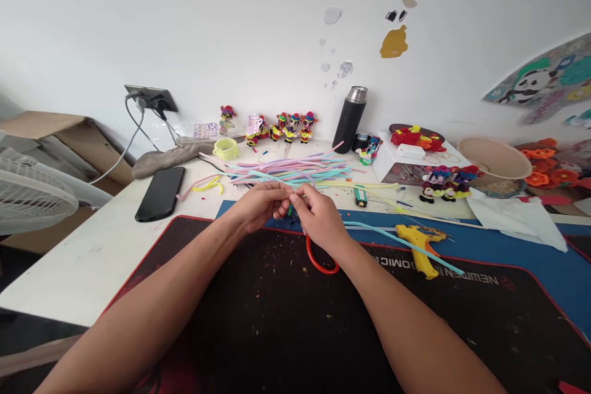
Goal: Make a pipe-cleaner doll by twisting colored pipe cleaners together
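Note:
My left hand (265, 204) and my right hand (318, 214) meet above the far edge of the black mat (277, 308), fingertips pinched together. A pale lavender pipe cleaner (308, 178) curves up beside the right fingers and seems to run into both pinches; its held part is mostly hidden. Beneath the right hand shows the red-orange handle loop of what look like scissors (322, 263). Just beyond the hands lies a loose pile of pastel pipe cleaners (277, 167) in pink, lavender and light blue. One light blue pipe cleaner (406, 239) stretches over the mat to the right.
A yellow glue gun (421, 247) lies right on the mat. Behind stand a black thermos (349, 120), small colourful figures (293, 128) and a white box (392, 163). On the left are a phone (160, 194), a yellow tape roll (226, 148) and a fan (37, 191).

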{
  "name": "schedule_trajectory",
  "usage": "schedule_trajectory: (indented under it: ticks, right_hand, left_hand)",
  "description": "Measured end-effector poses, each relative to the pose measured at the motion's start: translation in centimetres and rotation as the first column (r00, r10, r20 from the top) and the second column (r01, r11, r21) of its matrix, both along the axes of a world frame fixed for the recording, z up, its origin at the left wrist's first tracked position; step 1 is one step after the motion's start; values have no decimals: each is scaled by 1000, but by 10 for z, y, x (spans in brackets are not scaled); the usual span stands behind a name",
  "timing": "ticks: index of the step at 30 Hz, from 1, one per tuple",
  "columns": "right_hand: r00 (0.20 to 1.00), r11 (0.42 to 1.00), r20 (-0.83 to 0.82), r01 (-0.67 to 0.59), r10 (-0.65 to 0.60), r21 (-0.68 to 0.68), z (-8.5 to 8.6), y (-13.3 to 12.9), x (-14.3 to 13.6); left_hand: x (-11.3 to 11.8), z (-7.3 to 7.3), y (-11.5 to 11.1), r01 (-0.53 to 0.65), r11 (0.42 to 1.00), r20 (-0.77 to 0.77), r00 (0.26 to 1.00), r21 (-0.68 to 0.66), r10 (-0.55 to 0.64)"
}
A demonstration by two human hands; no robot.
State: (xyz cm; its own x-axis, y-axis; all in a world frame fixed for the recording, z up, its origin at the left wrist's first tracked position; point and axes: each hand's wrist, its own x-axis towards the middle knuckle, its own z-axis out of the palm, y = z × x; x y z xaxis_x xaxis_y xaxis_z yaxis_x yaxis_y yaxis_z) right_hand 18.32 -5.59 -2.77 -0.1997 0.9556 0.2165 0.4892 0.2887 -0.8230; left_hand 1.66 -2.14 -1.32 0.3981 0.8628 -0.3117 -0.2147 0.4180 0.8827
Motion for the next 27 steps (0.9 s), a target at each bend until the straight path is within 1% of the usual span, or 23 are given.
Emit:
schedule_trajectory:
  ticks: [6, 11, 13, 16, 18, 20, 23, 27]
  right_hand:
    - [1000, 999, -9, 0, 0, 42, -2, 0, -2]
    - [999, 999, -48, 24, -22, 36, 0, 0, -2]
    - [995, 1000, -96, 27, -25, 16, 0, 0, -1]
    - [979, 998, -200, 18, -29, -55, 0, 1, 0]
    - [964, 994, -264, -3, -26, -110, 1, 1, 1]
    - [956, 990, -293, -28, -15, -142, 2, 1, 1]
    - [968, 990, -251, -35, 0, -137, 3, -1, 1]
    - [988, 994, -156, -12, -5, -108, 2, 0, 2]
  left_hand:
    - [1, 0, -1, 5, 1000, -26, 1000, 13, -5]
    - [3, 0, -3, 32, 996, 10, 999, 85, -33]
    - [3, 0, -4, 38, 993, 42, 998, 112, -43]
    - [0, 1, -4, 65, 991, 77, 994, 118, -75]
    - [-2, 1, -3, 83, 988, 62, 994, 132, -92]
    - [-4, -1, -2, 85, 982, 13, 996, 166, -89]
    - [-7, -3, -1, 79, 977, -54, 996, 196, -70]
    - [-7, -5, 0, 55, 978, -70, 997, 202, -42]
